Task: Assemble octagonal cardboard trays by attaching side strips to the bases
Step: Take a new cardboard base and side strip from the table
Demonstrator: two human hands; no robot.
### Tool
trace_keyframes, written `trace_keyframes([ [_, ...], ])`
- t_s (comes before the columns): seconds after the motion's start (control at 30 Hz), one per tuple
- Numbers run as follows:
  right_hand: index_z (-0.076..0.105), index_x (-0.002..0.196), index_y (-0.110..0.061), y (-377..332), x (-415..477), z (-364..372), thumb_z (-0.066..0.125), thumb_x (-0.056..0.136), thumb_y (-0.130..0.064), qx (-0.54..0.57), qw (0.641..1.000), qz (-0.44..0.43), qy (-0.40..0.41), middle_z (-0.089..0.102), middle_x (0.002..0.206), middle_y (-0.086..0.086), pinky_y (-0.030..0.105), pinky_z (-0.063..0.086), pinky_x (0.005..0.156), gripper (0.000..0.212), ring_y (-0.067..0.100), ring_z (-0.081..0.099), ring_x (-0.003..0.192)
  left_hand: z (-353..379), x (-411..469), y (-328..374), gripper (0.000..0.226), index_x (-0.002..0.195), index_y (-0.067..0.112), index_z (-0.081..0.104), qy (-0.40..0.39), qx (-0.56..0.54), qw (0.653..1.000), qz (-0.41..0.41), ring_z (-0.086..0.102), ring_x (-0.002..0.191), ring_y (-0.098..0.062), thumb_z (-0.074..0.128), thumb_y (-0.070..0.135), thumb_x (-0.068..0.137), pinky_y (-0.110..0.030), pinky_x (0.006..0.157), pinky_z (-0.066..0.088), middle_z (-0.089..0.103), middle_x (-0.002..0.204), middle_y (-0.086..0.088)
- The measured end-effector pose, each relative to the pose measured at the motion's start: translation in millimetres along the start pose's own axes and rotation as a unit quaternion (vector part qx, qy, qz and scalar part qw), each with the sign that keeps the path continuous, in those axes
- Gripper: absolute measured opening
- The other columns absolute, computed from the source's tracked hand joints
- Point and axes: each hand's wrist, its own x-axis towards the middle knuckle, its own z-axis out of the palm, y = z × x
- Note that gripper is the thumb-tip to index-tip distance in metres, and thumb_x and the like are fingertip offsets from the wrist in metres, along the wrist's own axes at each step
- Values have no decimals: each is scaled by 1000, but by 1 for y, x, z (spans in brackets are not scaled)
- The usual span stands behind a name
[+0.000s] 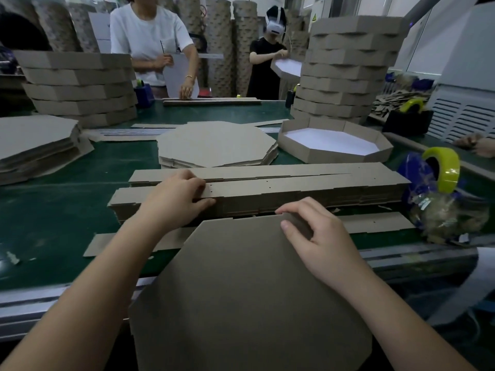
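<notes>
A brown octagonal cardboard base lies in front of me, overhanging the near edge of the green table. My right hand holds its far edge, thumb on top and fingers curled over the rim. Under that far edge lies a single flat side strip. Behind it is a thick stack of side strips. My left hand pinches the top strip of that stack near its left end, thumb at the front edge and fingers on top.
A pile of flat octagonal bases sits mid-table, another at the left. A finished tray with a white inside stands at the right, tall stacks of trays behind. A blue tape dispenser stands right. Two persons work across the table.
</notes>
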Motion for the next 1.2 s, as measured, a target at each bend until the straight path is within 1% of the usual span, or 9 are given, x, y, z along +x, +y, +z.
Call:
trace_keyframes([
  [0.2, 66, 104, -27, -1, 2, -1, 59, 93, -20, 13, 1000, 13, -10, 58, 101, -19, 29, 47, 86, 15, 1, 55, 100, -7, 8, -10, 54, 121, 21, 65, 37, -82, 996, -26, 54, 103, -18, 78, 43, 73, -31, 80, 45, 64, 117, -1],
  [0.4, 69, 107, -28, -3, 4, -1, 53, 94, -35, 40, 999, 25, -26, 60, 102, -20, 26, 47, 89, 22, -1, 55, 103, -33, -17, 11, 55, 128, 42, 55, 71, -121, 987, 73, 49, 95, -8, 53, 61, 77, -31, 84, 45, 45, 112, 9],
  [0.5, 67, 120, -30, -7, 7, -3, 50, 95, -46, 60, 997, 40, -40, 60, 112, -23, 25, 44, 98, 34, -4, 52, 113, -50, -38, 34, 57, 124, 40, 60, 168, -111, 972, 119, 45, 81, -4, 43, 65, 76, -35, 75, 50, 40, 111, 9],
  [0.6, 50, 136, -42, -13, 8, -7, 38, 87, -69, 122, 989, 70, -47, 48, 132, -33, 12, 31, 105, 57, -16, 37, 126, -66, -62, 48, 45, 122, 32, 63, 279, -115, 938, 173, 44, 84, -8, 53, 57, 87, -39, 68, 52, 43, 111, 3],
  [0.7, 47, 125, -56, -30, 6, -18, 42, 85, -68, 250, 964, 88, 2, 45, 124, -46, -8, 24, 89, 42, -32, 33, 116, -77, -80, 49, 41, 124, 34, 57, 319, -154, 909, 218, 45, 86, -9, 55, 51, 86, -32, 70, 50, 43, 112, 2],
  [0.83, 61, 93, -69, -58, 0, -36, 48, 75, -70, 340, 933, 73, 90, 62, 103, -42, -4, 39, 76, 22, -22, 54, 102, -79, -91, 49, 42, 125, 27, 54, 326, -196, 889, 257, 50, 89, -11, 56, 42, 85, -18, 73, 44, 45, 110, -4],
  [1.0, 54, 123, -55, -84, -4, -60, 46, 85, -60, 308, 930, -9, 200, 60, 116, -38, 2, 40, 88, 40, -14, 53, 113, -72, -95, 55, 44, 127, 29, 59, 325, -234, 873, 277, 53, 90, -13, 59, 41, 85, -16, 73, 42, 46, 109, -1],
  [1.07, 47, 138, -43, -90, -6, -73, 46, 91, -49, 262, 938, -33, 225, 61, 110, -39, 0, 39, 83, 47, -15, 55, 107, -70, -95, 60, 46, 132, 34, 56, 309, -244, 872, 291, 54, 91, -14, 59, 43, 87, -14, 74, 40, 44, 113, 4],
  [1.2, 42, 140, -40, -100, -17, -98, 44, 92, -40, 160, 951, -43, 259, 61, 107, -40, -3, 36, 78, 48, -19, 54, 98, -64, -95, 71, 52, 138, 42, 46, 282, -233, 875, 318, 55, 97, -15, 54, 33, 87, -19, 75, 45, 43, 119, 7],
])
